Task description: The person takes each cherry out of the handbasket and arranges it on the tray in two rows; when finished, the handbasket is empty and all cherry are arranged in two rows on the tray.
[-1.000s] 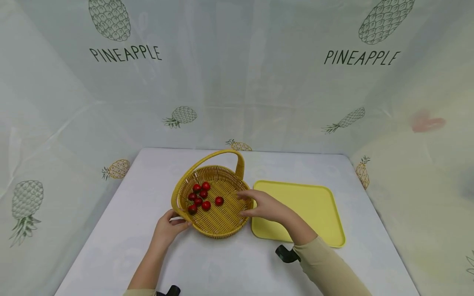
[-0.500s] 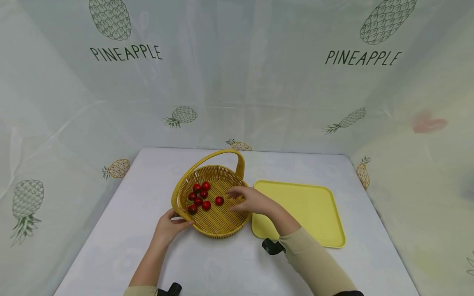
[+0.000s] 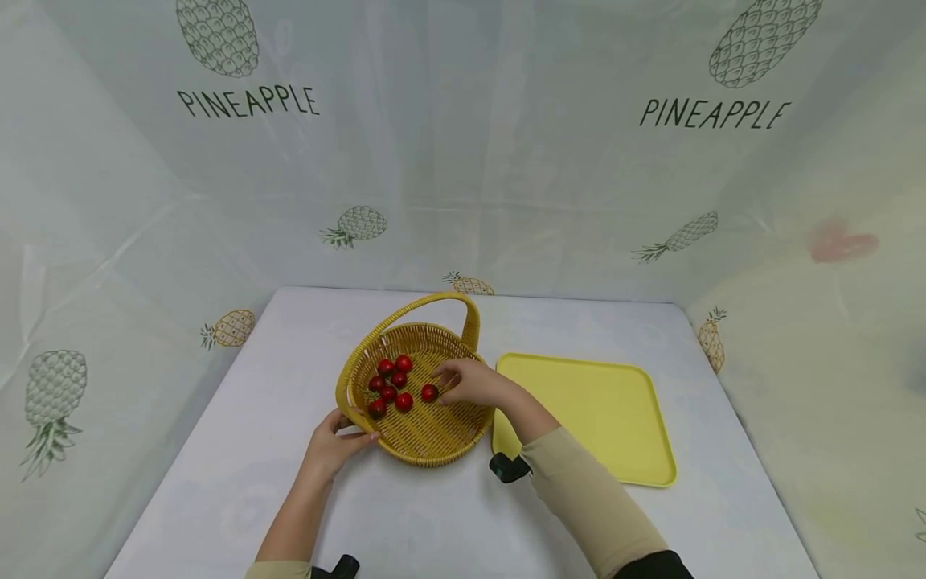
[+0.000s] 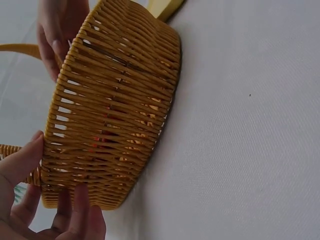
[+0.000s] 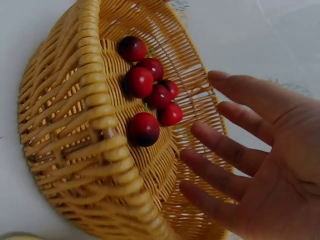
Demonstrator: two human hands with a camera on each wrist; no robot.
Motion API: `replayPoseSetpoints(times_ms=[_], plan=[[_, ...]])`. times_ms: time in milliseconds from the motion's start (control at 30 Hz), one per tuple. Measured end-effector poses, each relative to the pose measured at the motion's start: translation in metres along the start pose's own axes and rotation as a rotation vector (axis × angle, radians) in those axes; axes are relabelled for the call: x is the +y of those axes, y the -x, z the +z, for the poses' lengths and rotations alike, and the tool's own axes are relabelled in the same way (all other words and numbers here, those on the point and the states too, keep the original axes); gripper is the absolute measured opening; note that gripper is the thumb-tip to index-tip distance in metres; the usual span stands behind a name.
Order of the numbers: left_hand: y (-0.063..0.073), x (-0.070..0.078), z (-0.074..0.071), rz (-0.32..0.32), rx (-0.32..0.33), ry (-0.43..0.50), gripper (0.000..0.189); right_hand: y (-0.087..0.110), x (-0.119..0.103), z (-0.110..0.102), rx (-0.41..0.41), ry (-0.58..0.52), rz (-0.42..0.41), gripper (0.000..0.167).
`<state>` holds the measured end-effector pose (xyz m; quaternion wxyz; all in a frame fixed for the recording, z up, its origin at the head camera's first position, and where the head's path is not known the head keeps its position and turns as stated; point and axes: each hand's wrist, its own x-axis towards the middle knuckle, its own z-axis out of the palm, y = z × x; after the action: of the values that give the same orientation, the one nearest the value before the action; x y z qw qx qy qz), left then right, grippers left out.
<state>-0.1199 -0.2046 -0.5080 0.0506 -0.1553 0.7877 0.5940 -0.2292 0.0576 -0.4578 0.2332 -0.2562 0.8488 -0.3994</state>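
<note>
Soft, muted light, faint shadows

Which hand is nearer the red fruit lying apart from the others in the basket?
Right. The right hand is over the basket, close beside that fruit; whether they touch is unclear. The left hand is farther off, holding the basket's near left side.
</note>
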Motion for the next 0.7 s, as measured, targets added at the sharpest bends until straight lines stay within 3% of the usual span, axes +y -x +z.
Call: replayPoseSetpoints(times_ms=[367, 700], plan=[[0.000, -0.003, 0.001, -0.027, -0.023, 0.052, 0.070, -0.023, 0.005, 0.007, -0.013, 0.027, 0.096, 0.041], [0.002, -0.001, 0.003, -0.041, -0.015, 0.046, 0.075, -0.040, 0.016, 0.015, -0.018, 0.019, 0.115, 0.033]])
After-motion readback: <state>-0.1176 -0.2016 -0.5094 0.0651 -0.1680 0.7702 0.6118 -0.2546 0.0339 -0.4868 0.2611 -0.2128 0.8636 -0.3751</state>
